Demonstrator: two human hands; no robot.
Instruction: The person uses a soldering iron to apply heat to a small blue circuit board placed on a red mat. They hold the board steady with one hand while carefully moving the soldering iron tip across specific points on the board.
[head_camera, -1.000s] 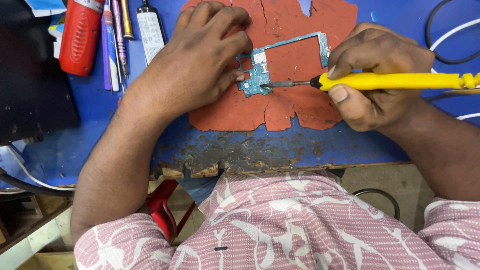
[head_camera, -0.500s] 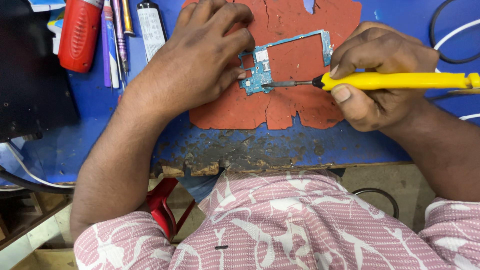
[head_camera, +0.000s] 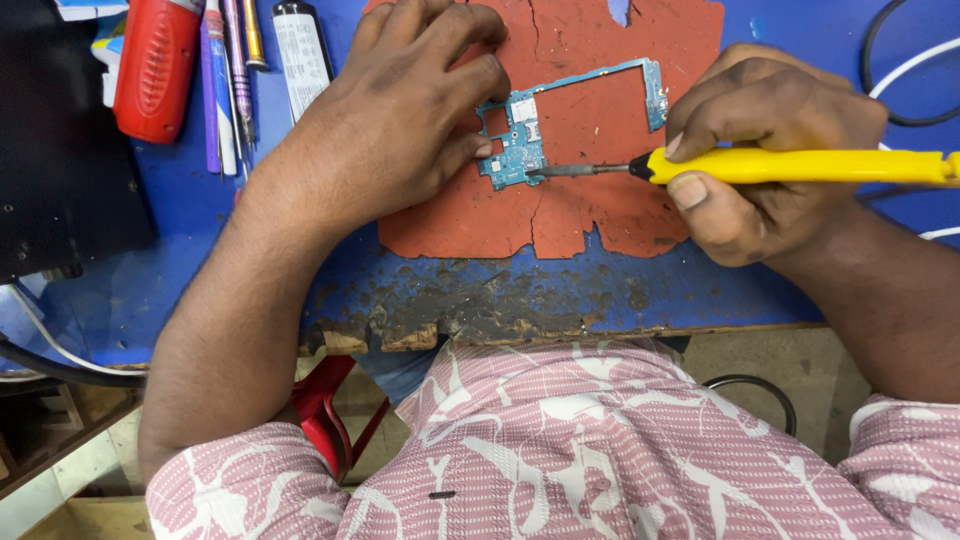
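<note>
1. Hidden or cut off: I see the yellow soldering iron (head_camera: 800, 166) run off the right edge, so its far end and cord are out of view. The red tool (head_camera: 156, 62) and the pens (head_camera: 228, 70) at top left are cropped by the upper edge. The left side of the circuit board (head_camera: 530, 140) sits under the left fingertips; I cannot make out its small parts.
2. Left hand (head_camera: 400, 120): palm down, fingers curled and pressed onto the board's left edge, pinning it to the red mat (head_camera: 590, 210). It grips nothing else.
3. Right hand (head_camera: 770, 150): closed around the iron's yellow handle, thumb below, forefinger on top. The handle lies roughly level, pointing left.
4. Board position: it lies flat on the mat between the two hands, touching the left fingers and well clear of the right hand's knuckles. The iron's dark metal tip (head_camera: 580, 171) reaches the board's lower right corner; I cannot tell whether it truly touches.
5. Count: one board, one iron, one mat, one red tool, one dark tube with a white label (head_camera: 300, 50), about three pens.
6. The blue bench (head_camera: 560, 295) is scorched and chipped along its near edge. A black loop of cable (head_camera: 880, 90) lies at upper right.
</note>
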